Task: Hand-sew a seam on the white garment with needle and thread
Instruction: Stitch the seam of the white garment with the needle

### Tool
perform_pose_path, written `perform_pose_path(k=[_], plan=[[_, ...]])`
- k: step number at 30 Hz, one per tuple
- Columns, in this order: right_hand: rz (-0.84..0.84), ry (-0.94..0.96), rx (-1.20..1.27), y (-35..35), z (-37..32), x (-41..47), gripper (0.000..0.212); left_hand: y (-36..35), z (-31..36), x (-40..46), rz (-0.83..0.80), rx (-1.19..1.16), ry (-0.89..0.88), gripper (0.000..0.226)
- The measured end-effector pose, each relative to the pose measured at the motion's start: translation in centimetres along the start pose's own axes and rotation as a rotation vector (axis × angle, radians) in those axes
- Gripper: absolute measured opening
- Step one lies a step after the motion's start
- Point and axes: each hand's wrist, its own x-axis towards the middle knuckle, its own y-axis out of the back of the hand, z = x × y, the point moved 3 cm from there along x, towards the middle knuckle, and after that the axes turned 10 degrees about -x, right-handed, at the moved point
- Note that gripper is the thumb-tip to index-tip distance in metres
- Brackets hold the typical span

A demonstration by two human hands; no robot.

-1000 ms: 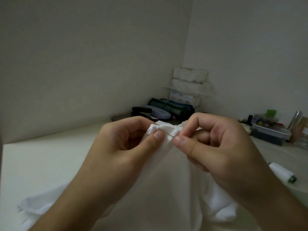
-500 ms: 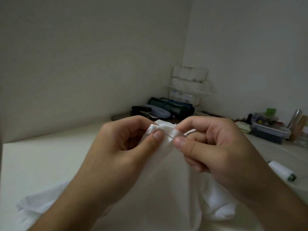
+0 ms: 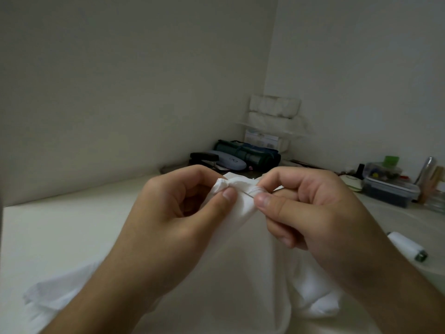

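My left hand (image 3: 168,213) pinches a bunched fold of the white garment (image 3: 240,237), lifted above the table (image 3: 60,225); my right hand (image 3: 320,213) pinches the needle (image 3: 248,194) at the fold. The cloth looks soft, light, limp; best gripped close beside the seam

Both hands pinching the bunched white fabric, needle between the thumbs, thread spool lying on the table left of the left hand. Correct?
Not quite: the head view shows the white thread spool lying on the table to the right of the right hand, not left of the left hand. The rest holds: both hands pinch the bunched white fabric, with the needle between the thumbs.
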Motion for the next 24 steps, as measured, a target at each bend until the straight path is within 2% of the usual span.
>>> perform_pose_path(k=[6,18,24], plan=[[0.063,0.000,-0.095,-0.15,0.32,0.03,0.025,-0.07,0.17,-0.10,-0.014,-0.012,-0.017,0.014],[0.121,-0.017,-0.224,-0.29,0.56,-0.14,0.027,-0.21,0.37,-0.24,-0.043,0.228,-0.136,0.010],[0.113,-0.034,-0.187,-0.40,0.62,-0.15,0.025,-0.47,0.31,-0.29,-0.049,0.183,-0.121,0.012]])
